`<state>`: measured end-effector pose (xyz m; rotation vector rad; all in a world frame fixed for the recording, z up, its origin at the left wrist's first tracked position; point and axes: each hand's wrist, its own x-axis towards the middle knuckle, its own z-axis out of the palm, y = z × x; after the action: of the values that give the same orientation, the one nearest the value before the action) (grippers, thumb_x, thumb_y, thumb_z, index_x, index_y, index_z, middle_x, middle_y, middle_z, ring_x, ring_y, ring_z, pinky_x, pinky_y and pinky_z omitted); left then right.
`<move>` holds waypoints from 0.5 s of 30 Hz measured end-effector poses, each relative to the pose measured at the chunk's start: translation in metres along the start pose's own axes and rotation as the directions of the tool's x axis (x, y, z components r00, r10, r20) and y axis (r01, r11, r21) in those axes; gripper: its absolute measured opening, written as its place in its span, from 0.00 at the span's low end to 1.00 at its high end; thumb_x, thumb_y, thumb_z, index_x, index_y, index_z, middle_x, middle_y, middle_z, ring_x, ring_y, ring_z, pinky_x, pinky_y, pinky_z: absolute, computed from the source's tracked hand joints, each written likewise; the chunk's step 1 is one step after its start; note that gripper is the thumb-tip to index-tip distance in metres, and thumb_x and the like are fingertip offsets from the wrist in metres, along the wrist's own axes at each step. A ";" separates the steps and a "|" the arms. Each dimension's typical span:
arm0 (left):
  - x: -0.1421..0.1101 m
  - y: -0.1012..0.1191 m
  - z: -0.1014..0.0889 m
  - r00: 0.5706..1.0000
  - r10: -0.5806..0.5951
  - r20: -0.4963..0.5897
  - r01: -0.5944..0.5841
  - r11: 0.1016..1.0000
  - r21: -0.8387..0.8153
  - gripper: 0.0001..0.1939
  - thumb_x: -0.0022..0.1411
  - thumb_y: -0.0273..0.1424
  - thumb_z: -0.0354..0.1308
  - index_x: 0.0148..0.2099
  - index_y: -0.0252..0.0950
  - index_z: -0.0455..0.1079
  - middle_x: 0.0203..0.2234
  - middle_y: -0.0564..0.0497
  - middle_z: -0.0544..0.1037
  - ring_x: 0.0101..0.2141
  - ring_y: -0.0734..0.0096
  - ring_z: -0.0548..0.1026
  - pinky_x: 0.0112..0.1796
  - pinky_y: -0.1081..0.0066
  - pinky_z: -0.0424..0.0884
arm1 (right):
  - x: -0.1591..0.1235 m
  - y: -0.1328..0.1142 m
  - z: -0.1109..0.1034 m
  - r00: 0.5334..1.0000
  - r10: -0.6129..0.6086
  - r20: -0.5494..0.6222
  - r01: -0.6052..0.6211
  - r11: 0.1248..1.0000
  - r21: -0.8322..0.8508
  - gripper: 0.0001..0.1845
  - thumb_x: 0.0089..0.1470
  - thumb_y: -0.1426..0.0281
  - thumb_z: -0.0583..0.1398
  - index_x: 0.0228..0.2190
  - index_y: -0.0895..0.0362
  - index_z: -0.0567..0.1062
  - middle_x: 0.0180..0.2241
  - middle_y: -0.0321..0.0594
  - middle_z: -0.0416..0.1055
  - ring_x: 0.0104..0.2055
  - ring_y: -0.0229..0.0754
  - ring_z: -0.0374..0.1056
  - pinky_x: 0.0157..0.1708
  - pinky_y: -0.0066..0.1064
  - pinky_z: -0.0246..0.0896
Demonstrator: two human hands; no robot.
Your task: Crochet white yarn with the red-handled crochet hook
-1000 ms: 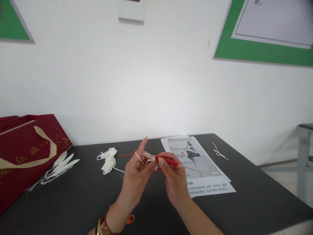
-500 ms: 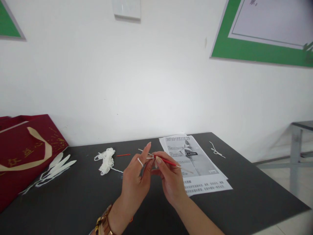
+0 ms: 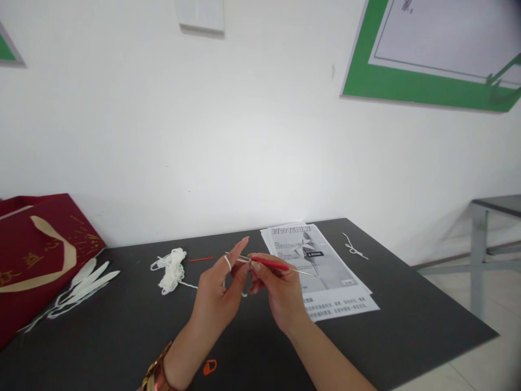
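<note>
Red-handled slim metal crochet hook (image 3: 271,263): now its thin tip has been pushed past the left index finger, so the soft white yarn (image 3: 228,264) is seemingly being worked. The hook is pinched in the right hand's (image 3: 283,293) grip, the yarn in the left hand's (image 3: 215,290), above the matte black table (image 3: 407,315). Printed paper sheets (image 3: 337,309) are spread alongside; a green-bordered board (image 3: 386,85) is mounted on the white wall (image 3: 244,136).

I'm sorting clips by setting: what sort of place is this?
Probably a classroom or craft workshop, though I can't be sure: white yarn and printed sheets lie on a dark table, and a green-bordered board hangs above.
</note>
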<state>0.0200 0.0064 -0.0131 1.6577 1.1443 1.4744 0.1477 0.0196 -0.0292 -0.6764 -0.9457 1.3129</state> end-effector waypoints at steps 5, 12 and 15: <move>0.008 0.001 -0.004 0.968 -0.181 0.173 0.242 0.853 -0.462 0.32 0.58 0.29 0.60 0.64 0.43 0.58 0.24 0.56 0.74 0.27 0.72 0.71 0.32 0.71 0.68 | -0.001 0.002 -0.001 0.999 0.019 0.040 -0.020 0.999 0.035 0.09 0.46 0.68 0.68 0.32 0.58 0.81 0.17 0.32 0.72 0.15 0.32 0.64 0.15 0.23 0.65; 0.004 0.005 0.005 0.941 -0.168 0.294 0.337 0.542 -0.770 0.38 0.61 0.24 0.55 0.67 0.50 0.44 0.26 0.56 0.72 0.23 0.72 0.70 0.24 0.72 0.68 | -0.006 0.006 0.006 0.999 0.033 0.028 -0.036 0.995 0.095 0.09 0.46 0.67 0.68 0.31 0.57 0.80 0.14 0.30 0.69 0.12 0.31 0.60 0.14 0.24 0.64; 0.003 0.007 0.005 0.938 -0.192 0.290 0.348 0.510 -0.786 0.39 0.59 0.22 0.56 0.67 0.48 0.46 0.24 0.56 0.71 0.22 0.74 0.69 0.24 0.73 0.68 | -0.009 0.007 0.005 0.995 -0.098 0.021 0.100 0.993 -0.063 0.07 0.46 0.67 0.67 0.31 0.55 0.81 0.16 0.32 0.72 0.14 0.33 0.63 0.13 0.25 0.62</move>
<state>0.0265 0.0068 -0.0062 0.8367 0.4127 1.3106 0.1400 0.0113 -0.0346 -0.6592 -1.0270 1.2072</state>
